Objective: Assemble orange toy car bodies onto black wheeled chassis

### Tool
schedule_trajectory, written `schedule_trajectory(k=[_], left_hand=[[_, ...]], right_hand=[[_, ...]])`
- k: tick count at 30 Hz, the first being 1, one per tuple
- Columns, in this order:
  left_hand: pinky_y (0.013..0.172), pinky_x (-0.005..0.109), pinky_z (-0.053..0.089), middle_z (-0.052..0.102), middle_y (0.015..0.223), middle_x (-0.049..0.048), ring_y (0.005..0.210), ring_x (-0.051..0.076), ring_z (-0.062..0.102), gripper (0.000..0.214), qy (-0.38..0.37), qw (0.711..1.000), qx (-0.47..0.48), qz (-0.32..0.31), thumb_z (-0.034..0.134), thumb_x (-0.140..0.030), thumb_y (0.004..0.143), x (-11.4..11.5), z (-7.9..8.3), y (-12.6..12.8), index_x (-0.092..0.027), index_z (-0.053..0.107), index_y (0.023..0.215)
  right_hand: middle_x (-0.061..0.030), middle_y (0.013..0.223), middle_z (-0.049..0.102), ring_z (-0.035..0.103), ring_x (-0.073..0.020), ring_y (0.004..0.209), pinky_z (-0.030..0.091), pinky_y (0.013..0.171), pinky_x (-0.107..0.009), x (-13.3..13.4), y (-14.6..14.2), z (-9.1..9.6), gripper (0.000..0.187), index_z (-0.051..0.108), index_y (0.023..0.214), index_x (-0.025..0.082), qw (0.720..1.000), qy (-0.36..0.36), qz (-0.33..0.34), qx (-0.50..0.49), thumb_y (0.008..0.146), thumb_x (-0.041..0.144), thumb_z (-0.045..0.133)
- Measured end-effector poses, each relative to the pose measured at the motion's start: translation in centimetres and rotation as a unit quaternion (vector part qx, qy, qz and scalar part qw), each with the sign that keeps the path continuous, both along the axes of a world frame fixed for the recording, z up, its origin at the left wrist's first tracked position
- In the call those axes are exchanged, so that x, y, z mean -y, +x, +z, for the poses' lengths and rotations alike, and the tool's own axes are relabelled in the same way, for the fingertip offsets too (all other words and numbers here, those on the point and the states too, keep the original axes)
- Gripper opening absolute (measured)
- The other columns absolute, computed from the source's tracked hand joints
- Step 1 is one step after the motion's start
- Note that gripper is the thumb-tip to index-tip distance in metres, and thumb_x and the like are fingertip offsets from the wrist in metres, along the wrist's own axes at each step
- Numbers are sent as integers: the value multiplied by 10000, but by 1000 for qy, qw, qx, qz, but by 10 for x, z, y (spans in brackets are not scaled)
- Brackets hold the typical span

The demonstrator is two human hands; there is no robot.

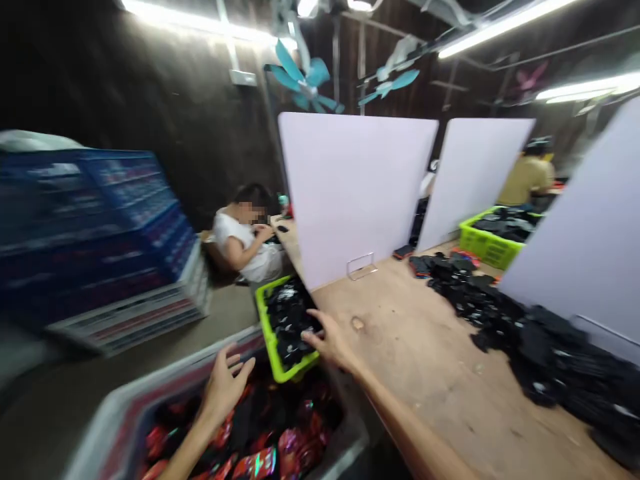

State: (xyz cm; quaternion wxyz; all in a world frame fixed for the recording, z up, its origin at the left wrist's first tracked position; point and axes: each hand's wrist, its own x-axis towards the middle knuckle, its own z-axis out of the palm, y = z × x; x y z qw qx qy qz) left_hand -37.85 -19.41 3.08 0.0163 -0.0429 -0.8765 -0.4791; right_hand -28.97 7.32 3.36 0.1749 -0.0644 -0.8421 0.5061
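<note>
Left hand (225, 387) open, fingers spread wide, nothing visible in it, hanging over a grey-white plastic bin (125, 417) at the near side of the table. Bin packed with shiny red and black packets (260, 463). Right hand (333, 340) also open and empty, fingers fanned at the near edge of a lime-green plastic basket (273, 340), tips at or just above the black pieces (290, 313) heaped inside; contact could not be told. Basket sat at the table's near-left corner, bin just below and beside it, probably so both lay within easy reach without a step. Wooden table (415, 347) carried a long spread of black pieces (475, 300) along its right side, loose and heaped, apparently pushed back to leave the bare middle as working room. White upright divider (350, 193), held in a wire stand (362, 265), crossed the table at the far end, likely marking off one work station from the next. Seated co-worker (240, 240) in white top worked past the left corner, beside stacked blue crates (95, 227). Beyond further dividers, second green basket (485, 243) and co-worker in khaki shirt (527, 180).
</note>
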Motion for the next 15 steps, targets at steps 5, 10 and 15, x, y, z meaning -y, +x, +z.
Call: schedule_trajectory(k=[5, 10, 15], left_hand=[[826, 372, 645, 756, 1095, 123, 932, 225, 780, 457, 5, 942, -103, -319, 564, -376, 907, -236, 20, -8, -186, 525, 1320], [1037, 394, 550, 711, 1278, 154, 1176, 251, 694, 460, -99, 883, -194, -416, 592, -215, 934, -460, 33, -42, -181, 551, 1391], [1118, 530, 474, 630, 1403, 145, 1303, 302, 593, 421, -193, 808, -271, -486, 646, -313, 984, -616, 31, -82, -173, 597, 1378]], right_hand=[[-171, 1383, 632, 639, -286, 1220, 521, 1039, -427, -236, 48, 37, 438, 607, 1391, 186, 956, 126, -253, 78, 958, 250, 626], [-230, 1365, 605, 561, -385, 1314, 454, 1065, -515, -392, 72, 45, 385, 646, 1319, 151, 878, 215, -391, 174, 948, 253, 642], [-170, 1322, 672, 605, -316, 1270, 467, 1030, -415, -497, 61, 51, 316, 684, 1268, 197, 836, 272, -426, 211, 963, 234, 607]])
